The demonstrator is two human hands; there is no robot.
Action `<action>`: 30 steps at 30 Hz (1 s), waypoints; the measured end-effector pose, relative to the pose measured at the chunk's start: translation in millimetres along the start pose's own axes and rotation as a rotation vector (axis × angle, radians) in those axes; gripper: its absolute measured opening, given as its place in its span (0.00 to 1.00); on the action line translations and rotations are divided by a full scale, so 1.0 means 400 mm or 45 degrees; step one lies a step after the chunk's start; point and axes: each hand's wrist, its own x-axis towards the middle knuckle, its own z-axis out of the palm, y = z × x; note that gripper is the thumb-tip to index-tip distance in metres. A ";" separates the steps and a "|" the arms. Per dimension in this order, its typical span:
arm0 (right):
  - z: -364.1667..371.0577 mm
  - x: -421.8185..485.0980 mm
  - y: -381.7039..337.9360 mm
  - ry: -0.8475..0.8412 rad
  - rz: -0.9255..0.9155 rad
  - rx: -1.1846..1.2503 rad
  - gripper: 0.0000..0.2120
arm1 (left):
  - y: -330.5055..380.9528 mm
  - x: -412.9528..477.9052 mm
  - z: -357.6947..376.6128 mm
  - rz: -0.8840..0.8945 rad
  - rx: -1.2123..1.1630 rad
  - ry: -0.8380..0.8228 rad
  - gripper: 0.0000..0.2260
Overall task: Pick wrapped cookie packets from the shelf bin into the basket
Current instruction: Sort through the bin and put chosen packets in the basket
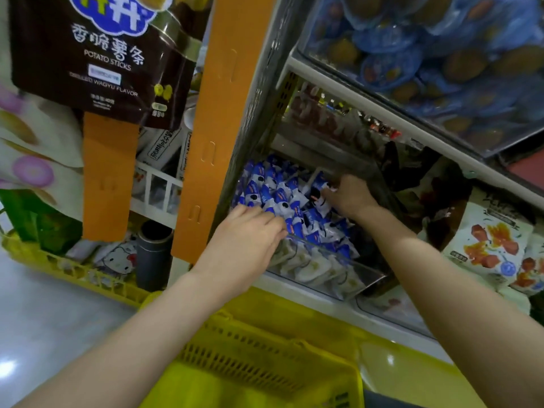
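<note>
Yellow basket [265, 363] sits lowest in view, just below the shelf [309, 294]. Blue-and-white packets [265, 187] fill a clear bin [368, 275] on that shelf. Left hand [250, 234] lies on the pile at the bin's near edge, fingers bent over packets; whether it grips one cannot be told. Right hand [350, 198] reaches deeper, fingers curled round packets near the bin's back. An orange strip [212, 128] hangs left of the bin, with a brown potato-stick bag [88, 54] beyond it.
</note>
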 end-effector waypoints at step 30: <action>0.065 0.060 -0.004 -0.460 -0.008 0.059 0.13 | 0.003 0.002 0.001 0.012 -0.047 0.085 0.12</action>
